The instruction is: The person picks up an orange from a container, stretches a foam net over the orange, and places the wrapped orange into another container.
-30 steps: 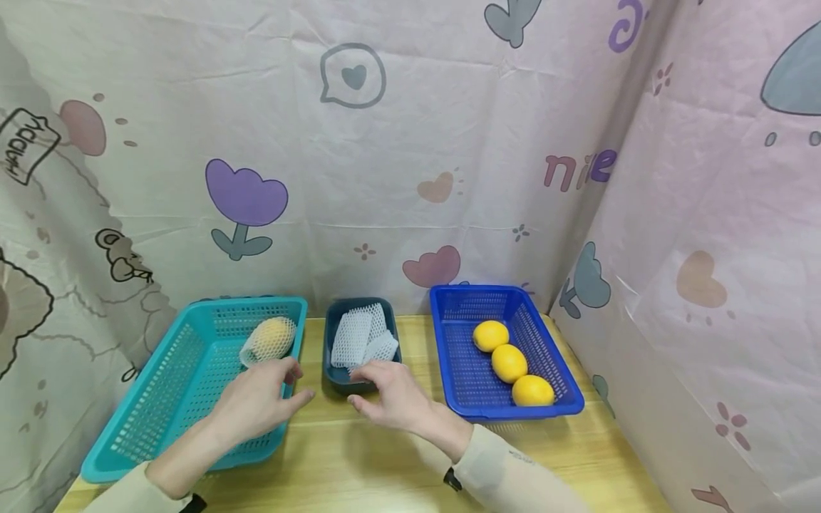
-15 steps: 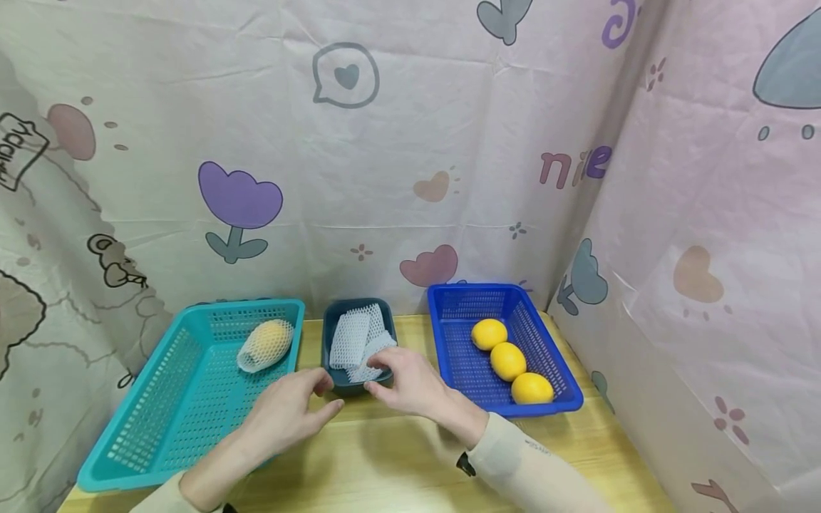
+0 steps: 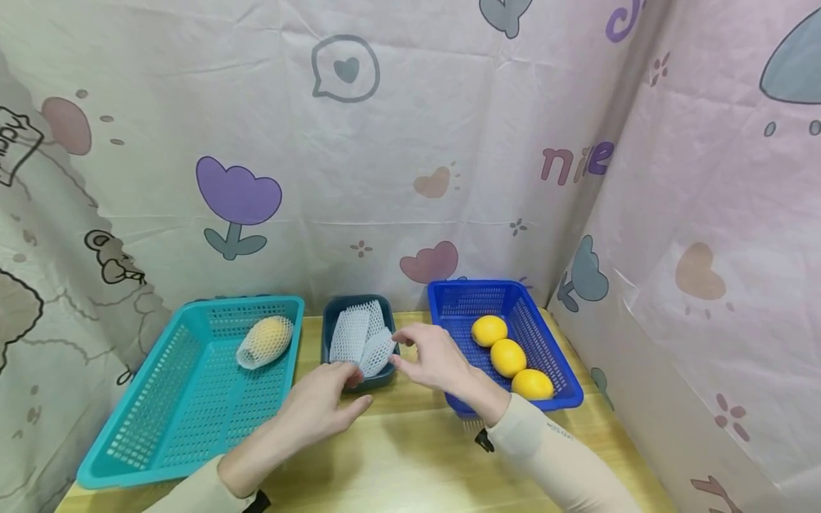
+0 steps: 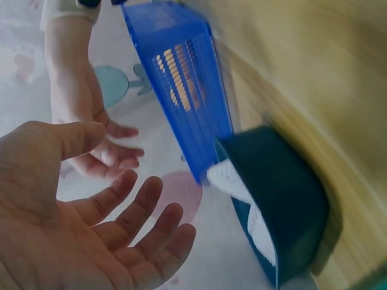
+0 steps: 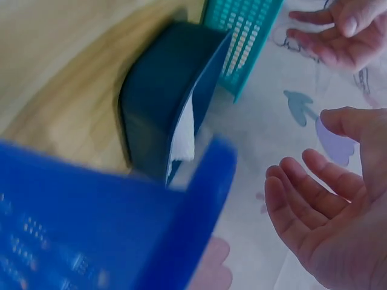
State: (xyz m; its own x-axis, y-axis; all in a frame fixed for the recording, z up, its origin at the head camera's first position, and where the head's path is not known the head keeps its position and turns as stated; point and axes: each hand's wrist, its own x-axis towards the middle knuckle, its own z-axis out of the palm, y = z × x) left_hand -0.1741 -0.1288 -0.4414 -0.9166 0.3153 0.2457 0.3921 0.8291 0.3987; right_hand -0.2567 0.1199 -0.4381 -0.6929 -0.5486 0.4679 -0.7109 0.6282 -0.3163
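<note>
My left hand (image 3: 321,400) hovers at the near left of a small dark teal box (image 3: 377,382). Its fingers are loosely bent with nothing in them, as the left wrist view confirms. Over the gap between that box and the blue basket (image 3: 453,406) is my right hand (image 3: 439,358), also holding nothing, thumb and fingers apart. Several white foam net sleeves (image 3: 353,335) lie in the dark box. Yellow lemons (image 3: 508,358) lie in a row in the blue basket. A yellow fruit in a foam net sleeve (image 3: 266,342) lies in the turquoise basket (image 3: 192,413).
All three containers stand on a wooden table (image 3: 385,456). A printed cloth (image 3: 359,157) hangs right behind them and along the right side. The baskets' raised rims flank the dark box on both sides.
Both hands have moved right. My left hand has left the turquoise basket's rim for the dark box; my right hand has passed from above the box toward the blue basket.
</note>
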